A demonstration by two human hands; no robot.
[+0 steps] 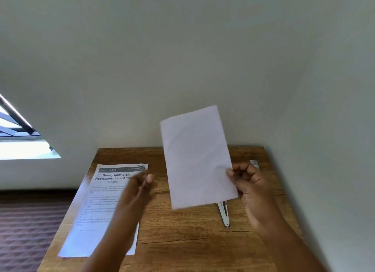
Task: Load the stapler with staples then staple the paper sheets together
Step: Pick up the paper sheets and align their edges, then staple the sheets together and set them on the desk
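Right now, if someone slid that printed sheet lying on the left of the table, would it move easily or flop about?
The printed sheet looks thin and lies flat on the smooth wooden table, so it would probably glide at a light push. Its near corner seems to overhang the table edge, so it might droop or slip off. Lifted by one corner, it would likely sag.

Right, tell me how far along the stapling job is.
Nothing looks stapled yet. The right hand holds a blank sheet up off the wooden table, pinched at its edge. The left hand hovers, blurred, above the printed sheets lying flat at the left. The stapler lies untouched on the table, partly hidden behind the blank sheet; whether it is loaded cannot be told. Left: gather the sheets, then staple.
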